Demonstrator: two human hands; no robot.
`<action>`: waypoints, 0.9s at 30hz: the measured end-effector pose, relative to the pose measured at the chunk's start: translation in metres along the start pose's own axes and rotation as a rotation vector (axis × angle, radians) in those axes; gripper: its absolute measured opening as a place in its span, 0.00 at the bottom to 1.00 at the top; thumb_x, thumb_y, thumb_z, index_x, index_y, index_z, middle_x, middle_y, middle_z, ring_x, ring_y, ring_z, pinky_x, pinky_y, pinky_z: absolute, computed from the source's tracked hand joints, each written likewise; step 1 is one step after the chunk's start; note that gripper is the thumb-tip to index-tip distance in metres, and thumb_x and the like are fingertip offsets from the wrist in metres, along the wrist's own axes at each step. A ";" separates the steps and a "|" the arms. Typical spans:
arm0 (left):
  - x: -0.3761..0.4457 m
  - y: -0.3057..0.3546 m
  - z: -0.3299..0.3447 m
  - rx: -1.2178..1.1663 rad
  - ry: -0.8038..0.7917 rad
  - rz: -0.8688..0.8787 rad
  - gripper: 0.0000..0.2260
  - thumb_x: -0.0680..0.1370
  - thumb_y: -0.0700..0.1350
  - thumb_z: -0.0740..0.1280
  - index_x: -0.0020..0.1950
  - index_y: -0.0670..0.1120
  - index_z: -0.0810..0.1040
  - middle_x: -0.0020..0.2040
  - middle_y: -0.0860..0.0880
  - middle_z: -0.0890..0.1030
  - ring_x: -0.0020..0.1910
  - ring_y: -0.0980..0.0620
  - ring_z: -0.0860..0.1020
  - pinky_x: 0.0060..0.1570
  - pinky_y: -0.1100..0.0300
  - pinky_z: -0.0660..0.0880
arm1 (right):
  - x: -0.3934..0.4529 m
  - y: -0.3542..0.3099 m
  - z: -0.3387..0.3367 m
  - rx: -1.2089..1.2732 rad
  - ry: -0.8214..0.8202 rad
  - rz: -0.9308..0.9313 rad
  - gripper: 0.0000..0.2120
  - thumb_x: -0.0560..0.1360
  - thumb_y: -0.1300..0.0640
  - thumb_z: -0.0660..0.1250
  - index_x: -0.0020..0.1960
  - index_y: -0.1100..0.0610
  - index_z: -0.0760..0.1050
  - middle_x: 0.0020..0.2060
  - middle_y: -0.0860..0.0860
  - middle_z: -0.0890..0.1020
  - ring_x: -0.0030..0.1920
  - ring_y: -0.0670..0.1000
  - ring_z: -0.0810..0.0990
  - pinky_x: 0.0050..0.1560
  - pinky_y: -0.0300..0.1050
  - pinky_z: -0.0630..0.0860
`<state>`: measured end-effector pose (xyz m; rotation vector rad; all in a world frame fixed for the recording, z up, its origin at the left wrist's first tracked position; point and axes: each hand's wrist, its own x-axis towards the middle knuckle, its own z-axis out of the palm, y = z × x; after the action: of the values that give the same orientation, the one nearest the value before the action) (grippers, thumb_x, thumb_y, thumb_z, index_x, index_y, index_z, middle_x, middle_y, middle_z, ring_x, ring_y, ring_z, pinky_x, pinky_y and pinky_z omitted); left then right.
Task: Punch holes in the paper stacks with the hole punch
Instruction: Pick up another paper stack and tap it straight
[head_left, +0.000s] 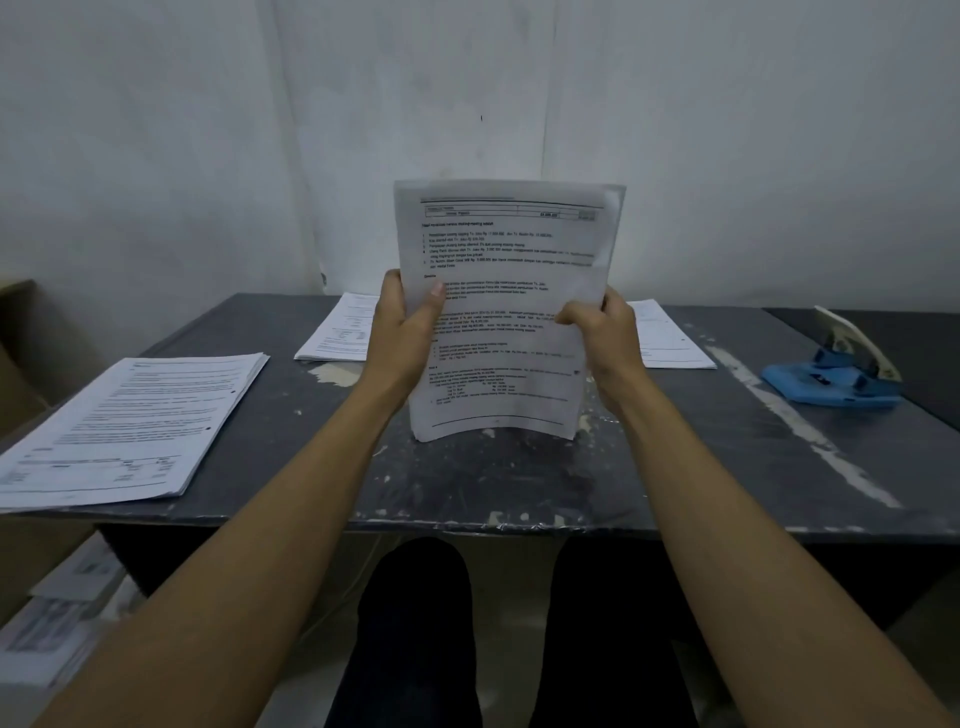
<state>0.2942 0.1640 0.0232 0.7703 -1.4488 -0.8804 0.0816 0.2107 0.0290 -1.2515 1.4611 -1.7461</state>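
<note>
I hold a printed paper stack (506, 270) upright in front of me, its bottom edge resting on the dark table (519, 483). My left hand (402, 327) grips the stack's left edge with the thumb across the front page. My right hand (605, 338) grips the right edge. The blue hole punch (836, 371) sits at the table's right side, well apart from both hands, its handle raised. Another paper stack (130, 431) lies flat at the front left of the table.
Two more paper stacks lie flat at the back of the table, one at back left (337, 330) and one at back right (670, 338), both partly hidden by the held stack. More papers (57, 629) lie below the table's left side. A white wall stands behind.
</note>
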 end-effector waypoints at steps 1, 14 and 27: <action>-0.001 -0.001 -0.001 0.019 -0.018 -0.005 0.12 0.82 0.52 0.64 0.63 0.50 0.71 0.55 0.55 0.82 0.49 0.61 0.83 0.42 0.64 0.81 | -0.001 0.002 0.000 -0.014 -0.026 0.014 0.19 0.62 0.54 0.68 0.52 0.59 0.79 0.49 0.53 0.85 0.51 0.55 0.83 0.48 0.54 0.82; 0.004 0.008 0.003 0.063 0.049 0.064 0.07 0.83 0.46 0.64 0.60 0.49 0.69 0.54 0.56 0.80 0.47 0.65 0.82 0.39 0.69 0.79 | 0.001 -0.005 -0.002 -0.013 -0.032 -0.116 0.10 0.73 0.63 0.69 0.50 0.50 0.79 0.45 0.43 0.85 0.46 0.44 0.83 0.43 0.38 0.79; 0.003 -0.007 -0.001 0.153 -0.001 -0.014 0.08 0.84 0.46 0.62 0.61 0.48 0.67 0.53 0.59 0.78 0.49 0.62 0.79 0.36 0.71 0.77 | -0.003 0.017 -0.004 -0.060 -0.095 -0.035 0.10 0.79 0.60 0.65 0.59 0.53 0.77 0.54 0.48 0.84 0.54 0.50 0.82 0.55 0.49 0.80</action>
<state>0.2945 0.1576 0.0183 0.8945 -1.5261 -0.7873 0.0769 0.2101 0.0125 -1.3796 1.4542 -1.6522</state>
